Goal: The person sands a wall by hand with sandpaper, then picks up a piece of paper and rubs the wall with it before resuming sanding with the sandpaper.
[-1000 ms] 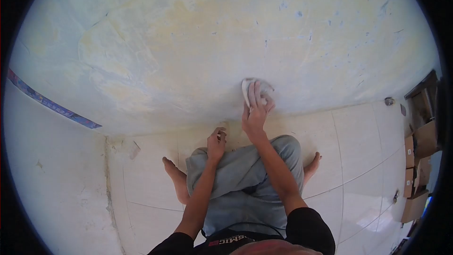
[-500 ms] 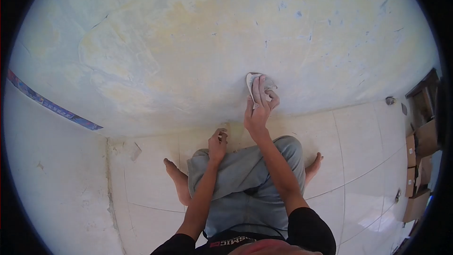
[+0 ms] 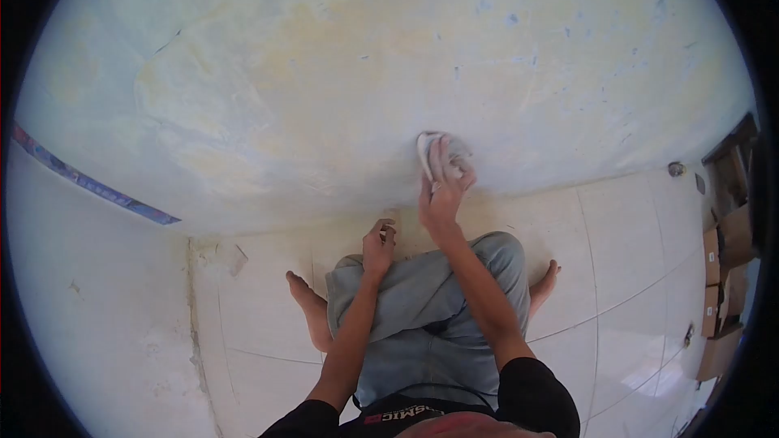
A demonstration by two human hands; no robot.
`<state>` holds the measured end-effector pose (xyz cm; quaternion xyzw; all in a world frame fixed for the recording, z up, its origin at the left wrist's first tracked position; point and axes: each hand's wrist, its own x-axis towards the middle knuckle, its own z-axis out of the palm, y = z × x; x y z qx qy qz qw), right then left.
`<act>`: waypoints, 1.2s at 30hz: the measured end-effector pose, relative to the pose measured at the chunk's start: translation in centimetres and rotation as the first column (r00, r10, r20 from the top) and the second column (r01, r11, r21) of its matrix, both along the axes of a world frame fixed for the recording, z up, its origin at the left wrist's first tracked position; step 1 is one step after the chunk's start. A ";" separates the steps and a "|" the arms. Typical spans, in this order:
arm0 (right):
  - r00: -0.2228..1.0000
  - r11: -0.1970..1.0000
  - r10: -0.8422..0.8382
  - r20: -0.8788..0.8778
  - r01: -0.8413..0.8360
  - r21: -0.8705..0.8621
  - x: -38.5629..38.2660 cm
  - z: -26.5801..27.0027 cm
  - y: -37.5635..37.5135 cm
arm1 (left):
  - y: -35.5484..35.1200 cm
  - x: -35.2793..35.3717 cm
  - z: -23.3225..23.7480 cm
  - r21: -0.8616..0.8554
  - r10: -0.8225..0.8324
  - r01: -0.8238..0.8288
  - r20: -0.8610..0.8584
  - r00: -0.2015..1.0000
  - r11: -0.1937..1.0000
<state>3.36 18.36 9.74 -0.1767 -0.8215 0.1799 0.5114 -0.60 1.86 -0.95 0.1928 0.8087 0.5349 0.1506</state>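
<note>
Centre: your right hand (image 3: 444,195) grips a pale pad (image 3: 442,154) against the wall (image 3: 324,97) | lower centre: your left hand (image 3: 379,247), fingers curled, contents unclear.

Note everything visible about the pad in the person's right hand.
The pad looks thin and pliable, pale whitish-grey, with a lighter curved edge on the left and a darker line along the top. It appears bent or folded; whether it is cloth or paper is unclear. It lies against the lower wall, above the floor, with the right hand's fingers over it, partly hiding it.
</note>
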 end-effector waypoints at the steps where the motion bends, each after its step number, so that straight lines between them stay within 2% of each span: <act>1: 1.000 1.000 0.015 0.004 -0.015 0.000 -0.2 0.2 0.2 | -0.1 0.1 0.1 -0.008 0.001 -0.001 0.008 1.000 1.000; 3: 0.999 0.998 0.034 -0.027 -0.035 -0.054 0.0 0.2 0.6 | -0.5 0.5 0.0 -0.009 -0.002 0.002 0.003 1.000 1.000; 7: 1.000 0.999 0.024 0.003 -0.024 -0.029 -0.1 -1.9 0.3 | -0.2 -0.2 -0.4 -0.055 -0.029 0.028 -0.016 0.999 0.998; 10: 0.999 0.999 -0.040 -0.010 0.040 0.003 0.0 0.1 0.6 | -0.4 -0.1 -0.6 -0.007 -0.026 0.026 -0.010 1.000 1.000; 12: 1.000 0.996 0.015 -0.013 -0.016 -0.092 0.1 -0.3 0.1 | -0.6 0.3 -0.7 -0.008 -0.030 0.030 -0.006 1.000 1.000; 15: 0.996 0.999 -0.040 0.079 0.039 0.009 0.2 -1.4 -0.2 | -0.2 -0.2 -1.1 0.002 -0.041 0.041 -0.006 0.999 0.999; 16: 0.996 0.999 -0.047 0.076 0.047 0.010 -0.2 -1.6 0.4 | -0.2 -0.3 -1.4 0.007 -0.035 0.035 0.013 0.999 0.999; 18: 0.993 0.994 -0.109 -0.047 0.107 -0.033 -0.6 0.8 1.1 | -0.4 -0.3 -1.1 0.016 -0.043 0.043 0.006 0.999 0.999; 19: 0.994 0.994 -0.104 -0.042 0.102 -0.033 -0.5 0.2 0.7 | -0.4 -0.1 -1.0 0.029 -0.042 0.042 -0.002 0.999 0.999; 21: 1.000 0.995 0.012 0.007 -0.011 -0.095 -0.3 -1.2 -0.4 | -0.5 0.0 -1.0 0.007 -0.045 0.045 -0.009 0.999 0.999; 22: 1.000 0.996 0.010 0.000 -0.010 -0.089 -0.3 -1.6 -0.5 | -0.3 -0.2 -1.0 -0.012 -0.054 0.054 -0.021 0.998 0.998; 24: 0.988 0.995 -0.058 0.143 0.069 -0.072 -0.2 -1.2 -0.9 | -0.1 -0.4 -1.2 -0.009 -0.048 0.048 -0.009 0.999 0.999; 25: 0.988 0.995 -0.058 0.143 0.069 -0.073 -0.5 -1.0 -0.4 | -0.2 -0.4 -1.4 -0.012 -0.034 0.034 0.015 0.999 0.999; 27: 0.995 0.989 -0.092 -0.023 0.089 -0.119 -0.8 2.0 0.5 | -0.4 -0.2 -0.8 -0.018 -0.034 0.034 0.001 0.999 0.999; 31: 0.998 0.992 -0.040 0.053 0.046 -0.119 -0.4 -1.2 -1.0 | 0.0 0.1 -0.2 -0.004 -0.012 0.012 0.024 1.000 1.000; 34: 0.999 0.997 -0.016 0.047 0.020 -0.076 -0.3 0.1 -0.3 | -0.2 0.0 -0.4 -0.018 -0.011 0.011 0.013 1.000 1.000; 36: 0.995 0.984 -0.055 -0.081 0.040 -0.171 -0.5 2.3 0.4 | -0.6 0.2 -0.3 -0.022 -0.012 0.013 0.004 1.000 1.000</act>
